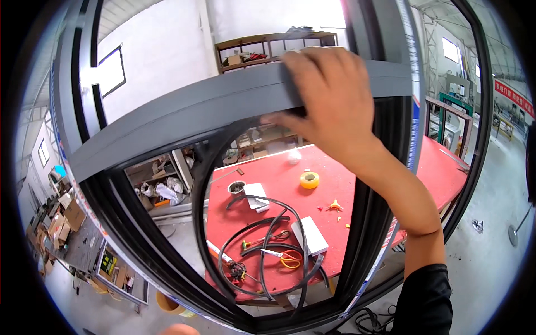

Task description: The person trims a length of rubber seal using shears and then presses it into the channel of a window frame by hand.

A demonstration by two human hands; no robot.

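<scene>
A black rubber-like sealing strip [197,204] hangs inside the window frame [385,145], its upper end meeting the lower edge of the grey crossbar [223,97] beside the thumb of the right hand [329,95]. From that grip the strip lies to the left and below, its long axis running mostly downward in an arc that bows left. The right hand is the nearer one: its fingers lap over the crossbar while the thumb sits apart underneath, so the grip straddles the bar. The hand is blurred, and whether it pinches the strip cannot be told. Of the left hand [180,330], only a blurred bit of skin seems to show at the lower edge; its state cannot be told either.

The strip looks matte and pliable; the crossbar is smooth, flat-faced and apparently coated metal, with a fine seam along its length. The dark uprights are deeply grooved.

Beyond the frame opening, loose black loops [305,262] sprawl over the smooth red tabletop [335,173], around orange-handled scissors [283,257] and near a white box [315,237]. Farther back sits a glossy yellow tape roll [310,185]; a wooden shelf [273,39] stands by the white wall.
</scene>
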